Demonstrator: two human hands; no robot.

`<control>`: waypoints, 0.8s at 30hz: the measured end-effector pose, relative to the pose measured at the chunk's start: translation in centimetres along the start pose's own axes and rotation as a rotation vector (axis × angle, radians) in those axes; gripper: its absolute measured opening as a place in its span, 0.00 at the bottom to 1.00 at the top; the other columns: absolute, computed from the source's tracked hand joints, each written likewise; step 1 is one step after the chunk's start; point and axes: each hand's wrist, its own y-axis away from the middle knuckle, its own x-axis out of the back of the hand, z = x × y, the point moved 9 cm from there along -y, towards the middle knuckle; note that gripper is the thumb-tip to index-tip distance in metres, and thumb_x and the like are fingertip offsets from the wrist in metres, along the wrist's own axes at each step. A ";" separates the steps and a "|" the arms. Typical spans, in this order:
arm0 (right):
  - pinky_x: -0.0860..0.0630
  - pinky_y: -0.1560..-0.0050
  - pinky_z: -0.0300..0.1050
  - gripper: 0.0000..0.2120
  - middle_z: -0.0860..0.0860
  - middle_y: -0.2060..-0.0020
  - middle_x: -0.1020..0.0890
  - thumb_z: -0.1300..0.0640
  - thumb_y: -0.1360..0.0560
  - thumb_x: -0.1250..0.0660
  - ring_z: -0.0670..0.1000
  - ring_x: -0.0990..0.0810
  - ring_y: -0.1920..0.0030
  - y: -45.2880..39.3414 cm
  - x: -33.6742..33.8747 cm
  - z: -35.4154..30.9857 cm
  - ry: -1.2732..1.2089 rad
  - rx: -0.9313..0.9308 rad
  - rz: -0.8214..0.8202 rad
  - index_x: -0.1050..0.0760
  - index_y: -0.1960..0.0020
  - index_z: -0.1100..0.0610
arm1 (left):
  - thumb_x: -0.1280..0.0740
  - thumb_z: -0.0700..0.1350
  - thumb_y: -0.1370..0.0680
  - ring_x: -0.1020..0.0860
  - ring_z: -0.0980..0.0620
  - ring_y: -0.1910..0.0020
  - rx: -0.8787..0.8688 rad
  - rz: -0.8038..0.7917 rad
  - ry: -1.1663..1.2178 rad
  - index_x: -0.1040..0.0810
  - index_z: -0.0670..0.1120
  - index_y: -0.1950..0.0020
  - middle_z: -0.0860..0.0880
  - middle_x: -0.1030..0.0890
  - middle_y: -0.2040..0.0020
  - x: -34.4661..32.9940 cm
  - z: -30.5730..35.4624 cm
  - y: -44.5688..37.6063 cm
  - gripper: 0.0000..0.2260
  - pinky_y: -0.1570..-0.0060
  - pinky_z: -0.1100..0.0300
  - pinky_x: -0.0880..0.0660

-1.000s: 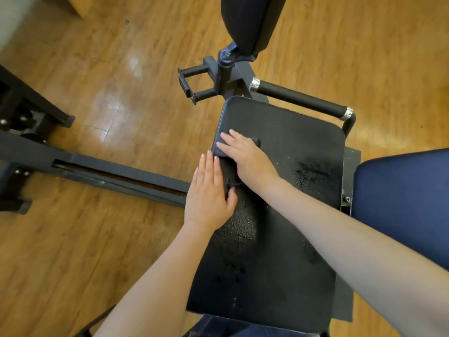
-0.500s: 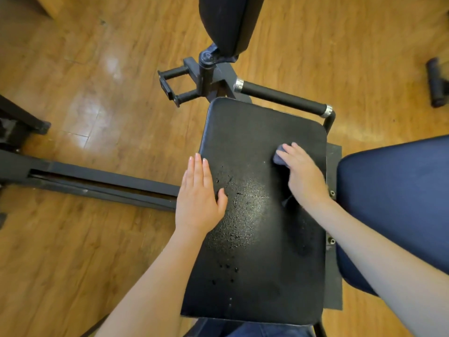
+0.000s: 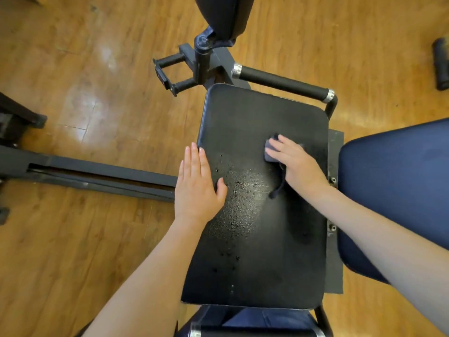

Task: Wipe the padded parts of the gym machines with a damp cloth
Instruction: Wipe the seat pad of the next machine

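Observation:
A black padded seat (image 3: 257,251) of a gym machine fills the middle of the view, with wet droplets across its centre. My right hand (image 3: 295,164) presses a small grey-blue cloth (image 3: 270,155) flat onto the pad's right half; a dark loop of the cloth trails out below my palm. My left hand (image 3: 196,186) lies flat with straight fingers on the pad's left edge, thumb on the wet patch.
A foam-covered handle bar (image 3: 281,82) runs behind the seat. Another black pad (image 3: 223,15) rises at the top. A dark blue padded part (image 3: 398,190) sits to the right. A metal frame rail (image 3: 102,176) lies on the wooden floor at left.
My right hand swept the cloth from the pad's upper left across to the right side, then came back slightly toward the middle. My left hand stayed on the left edge.

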 end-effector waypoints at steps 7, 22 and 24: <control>0.45 0.31 0.43 0.25 0.59 0.36 0.26 0.80 0.32 0.44 0.59 0.35 0.30 3.5 2.3 5.9 -0.038 -0.394 0.117 0.24 0.39 0.66 | 0.39 0.50 0.22 0.48 0.40 0.22 -0.007 0.023 -0.033 0.46 0.33 0.23 0.36 0.46 0.22 0.0 0.2 0.0 0.33 0.27 0.52 0.52; 0.31 0.38 0.56 0.28 0.59 0.40 0.22 0.79 0.39 0.43 0.64 0.26 0.38 -2.6 -1.6 -5.1 0.038 0.151 -0.012 0.22 0.42 0.64 | 0.43 0.51 0.21 0.51 0.42 0.21 -0.002 0.013 -0.024 0.48 0.35 0.22 0.37 0.48 0.21 0.1 0.1 -0.1 0.33 0.26 0.54 0.55; 0.35 0.35 0.54 0.32 0.58 0.37 0.24 0.82 0.38 0.44 0.63 0.29 0.35 1.0 0.0 0.1 0.042 -0.077 0.006 0.23 0.39 0.64 | 0.43 0.51 0.21 0.51 0.41 0.22 -0.011 0.007 -0.025 0.47 0.34 0.22 0.37 0.48 0.21 0.0 0.1 -0.1 0.33 0.26 0.53 0.54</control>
